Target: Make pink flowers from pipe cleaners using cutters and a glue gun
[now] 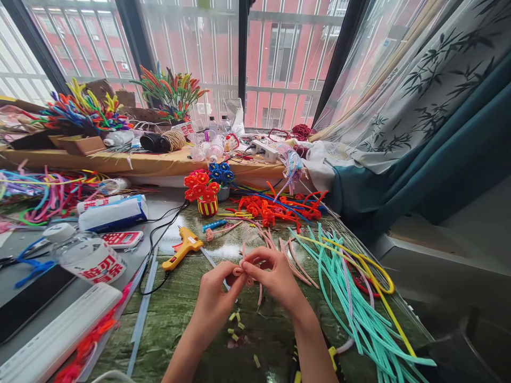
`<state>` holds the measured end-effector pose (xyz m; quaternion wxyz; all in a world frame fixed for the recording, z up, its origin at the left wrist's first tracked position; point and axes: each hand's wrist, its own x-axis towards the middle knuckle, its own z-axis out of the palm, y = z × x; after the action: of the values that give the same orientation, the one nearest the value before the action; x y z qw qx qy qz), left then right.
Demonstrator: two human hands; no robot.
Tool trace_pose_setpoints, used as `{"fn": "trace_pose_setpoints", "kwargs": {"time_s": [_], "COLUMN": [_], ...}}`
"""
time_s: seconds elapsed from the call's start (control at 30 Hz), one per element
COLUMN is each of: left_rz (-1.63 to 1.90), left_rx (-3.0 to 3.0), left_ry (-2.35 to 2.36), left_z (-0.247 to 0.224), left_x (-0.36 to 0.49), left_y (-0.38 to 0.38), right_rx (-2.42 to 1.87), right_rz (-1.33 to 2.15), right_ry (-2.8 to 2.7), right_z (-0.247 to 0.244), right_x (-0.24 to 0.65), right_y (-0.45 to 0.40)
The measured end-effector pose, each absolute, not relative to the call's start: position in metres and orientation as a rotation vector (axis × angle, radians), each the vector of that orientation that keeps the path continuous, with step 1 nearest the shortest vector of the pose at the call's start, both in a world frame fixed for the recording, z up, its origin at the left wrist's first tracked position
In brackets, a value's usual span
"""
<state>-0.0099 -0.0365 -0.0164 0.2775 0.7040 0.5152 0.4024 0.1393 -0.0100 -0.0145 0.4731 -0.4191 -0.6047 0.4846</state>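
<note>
Both hands meet over the middle of the green table (159,330). My left hand (217,290) pinches one side of a pink pipe cleaner (239,271) bent into small loops. On its other side, the fingertips of my right hand (269,271) are closed on the same piece. Fingers hide part of the loops. Loose pink pipe cleaners (297,260) lie just beyond the right hand. Several short yellow-green pieces (235,335) are scattered on the table below the hands.
A yellow glue gun (184,247) lies left of the hands, its black cord trailing. Turquoise pipe cleaners (343,298) are heaped at right, orange-red ones (271,210) behind. Pipe-cleaner flowers in a striped pot (207,206) stand at the back. A plastic bottle (85,252) lies left.
</note>
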Motion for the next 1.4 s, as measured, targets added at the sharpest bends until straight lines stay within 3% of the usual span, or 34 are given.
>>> {"fn": "trace_pose_setpoints", "kwargs": {"time_s": [0.8, 1.2, 1.4], "left_rz": [1.133, 1.335, 1.2], "left_rx": [1.777, 1.325, 1.472], "left_ry": [1.394, 1.295, 1.316], "left_z": [-0.013, -0.014, -0.015], "left_x": [-0.007, -0.01, -0.021], "left_y": [-0.037, -0.036, -0.032], "right_rx": [-1.053, -0.878, -0.98], "right_rz": [1.232, 1.549, 1.4], "right_ry": [-1.355, -1.193, -1.207], "right_z": [-0.021, -0.021, -0.025], "right_x": [0.136, 0.136, 0.134], "right_y": [-0.007, -0.006, -0.001]}}
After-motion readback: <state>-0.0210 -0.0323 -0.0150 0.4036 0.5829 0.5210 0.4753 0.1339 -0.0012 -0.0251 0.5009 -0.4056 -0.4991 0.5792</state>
